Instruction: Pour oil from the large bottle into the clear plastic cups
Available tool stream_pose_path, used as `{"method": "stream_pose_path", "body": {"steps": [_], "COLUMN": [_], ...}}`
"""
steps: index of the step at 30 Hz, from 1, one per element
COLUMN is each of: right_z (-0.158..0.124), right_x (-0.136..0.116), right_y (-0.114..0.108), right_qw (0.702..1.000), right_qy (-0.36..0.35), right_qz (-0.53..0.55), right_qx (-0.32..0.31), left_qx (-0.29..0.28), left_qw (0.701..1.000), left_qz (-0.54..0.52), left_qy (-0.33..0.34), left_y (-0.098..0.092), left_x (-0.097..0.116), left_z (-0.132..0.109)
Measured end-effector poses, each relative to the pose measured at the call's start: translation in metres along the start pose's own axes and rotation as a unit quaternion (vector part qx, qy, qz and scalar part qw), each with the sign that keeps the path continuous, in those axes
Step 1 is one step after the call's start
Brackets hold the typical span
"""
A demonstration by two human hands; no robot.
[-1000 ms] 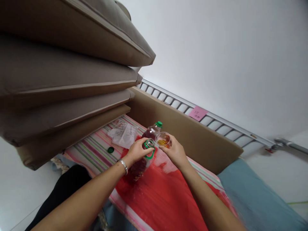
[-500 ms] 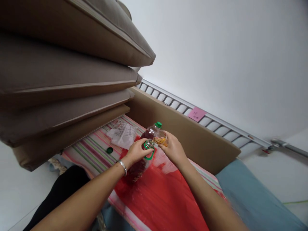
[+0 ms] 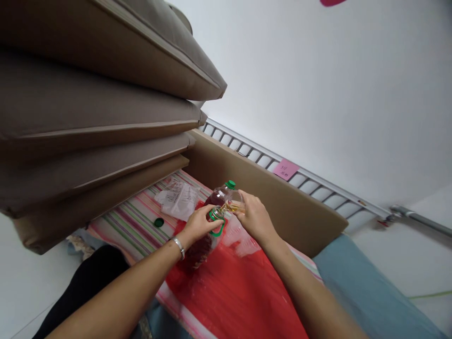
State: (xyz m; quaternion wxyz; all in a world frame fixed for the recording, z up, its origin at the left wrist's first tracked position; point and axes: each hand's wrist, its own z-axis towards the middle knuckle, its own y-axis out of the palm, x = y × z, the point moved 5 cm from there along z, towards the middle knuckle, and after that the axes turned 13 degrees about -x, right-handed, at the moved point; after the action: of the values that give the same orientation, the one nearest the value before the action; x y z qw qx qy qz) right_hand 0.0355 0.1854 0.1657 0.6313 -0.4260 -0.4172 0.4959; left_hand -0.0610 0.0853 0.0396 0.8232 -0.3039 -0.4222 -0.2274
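Note:
My left hand (image 3: pixel 195 226) is closed around the neck of a large clear bottle (image 3: pixel 202 252) with dark red contents and a green handle ring. The bottle's mouth is uncapped and the bottle leans a little. In my right hand (image 3: pixel 257 215) is a small clear cup (image 3: pixel 236 197), tipped with its rim at the bottle's mouth; yellowish liquid shows in it. Behind them stands a second bottle (image 3: pixel 217 194) of dark red contents with its green cap on. A loose dark green cap (image 3: pixel 158 222) lies on the striped cloth (image 3: pixel 132 221), left of my left hand.
Red plastic sheeting (image 3: pixel 233 287) covers much of the cloth under the bottles. A clear printed bag (image 3: pixel 180 198) lies at the back. Thick grey-brown cushions (image 3: pixel 106 108) stack up at the left. A brown board (image 3: pixel 275 193) and a metal rail with a pink note (image 3: pixel 286 169) stand behind.
The cup in my right hand has tipped further toward the bottle's mouth, and its yellowish contents have shifted toward the rim. My left hand keeps its hold; the view has turned slightly.

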Motion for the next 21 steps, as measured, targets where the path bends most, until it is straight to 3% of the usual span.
{"method": "stream_pose_path", "body": {"steps": [15, 21], "right_z": [0.002, 0.004], "right_x": [-0.021, -0.032], "right_y": [-0.002, -0.001], "right_qw": [0.987, 0.985], "right_qy": [-0.096, -0.133], "right_qz": [-0.124, -0.109], "right_qx": [0.020, 0.003], "left_qx": [0.005, 0.006], "left_qw": [1.000, 1.000], "left_qz": [-0.006, -0.011], "left_qy": [0.001, 0.000], "left_y": [-0.001, -0.001], "left_x": [0.002, 0.002], "left_z": [0.000, 0.000]}}
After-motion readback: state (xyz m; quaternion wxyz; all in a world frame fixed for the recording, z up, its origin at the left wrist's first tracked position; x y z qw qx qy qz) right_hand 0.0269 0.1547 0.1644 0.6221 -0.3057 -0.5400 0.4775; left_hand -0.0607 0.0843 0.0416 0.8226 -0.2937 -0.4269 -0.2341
